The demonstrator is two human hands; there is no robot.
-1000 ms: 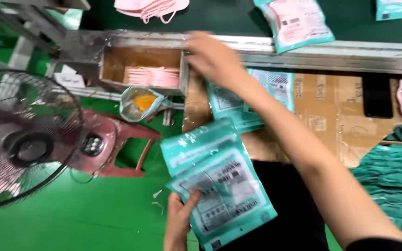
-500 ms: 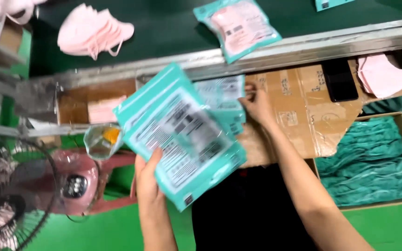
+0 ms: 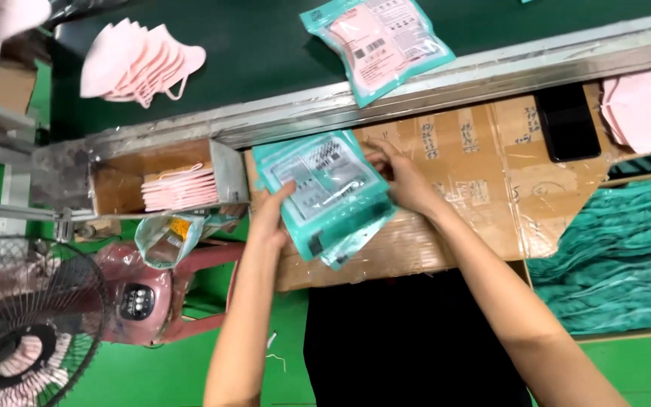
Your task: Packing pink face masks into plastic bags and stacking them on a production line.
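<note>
hands meet over a stack of teal pouches (image 3: 324,192) on a cardboard-covered desk (image 3: 484,162), seen from a head camera looking down. much is hidden: the lower pouches in the stack show only as edges poking out at the bottom right, so their number cannot be told, and the print on the top pouch is too blurred to make out. the left hand (image 3: 273,215) grips the stack's left edge, thumb on top and the other fingers lost beneath it. the right hand (image 3: 401,179) lies at the stack's upper right edge, fingers bent against the pouches and pinching them; its fingertips are partly masked by the pouch film. both forearms run out of the frame at the bottom. the stack sits between the two hands, just below a metal rail (image 3: 446,83), and touches the cardboard. its long axis runs from upper left to lower right, tilted against the rail, with the barcoded end toward the upper left.

beside the left hand, an open box (image 3: 114,188) holds pink masks (image 3: 182,188) on edge. beyond the rail, a dark green belt (image 3: 265,45) carries a fan of loose pink masks (image 3: 141,60) and one filled teal pouch (image 3: 378,41). a fan (image 3: 16,332) is cut off at the lower left, and a heap of teal fabric (image 3: 619,256) at the right.
</note>
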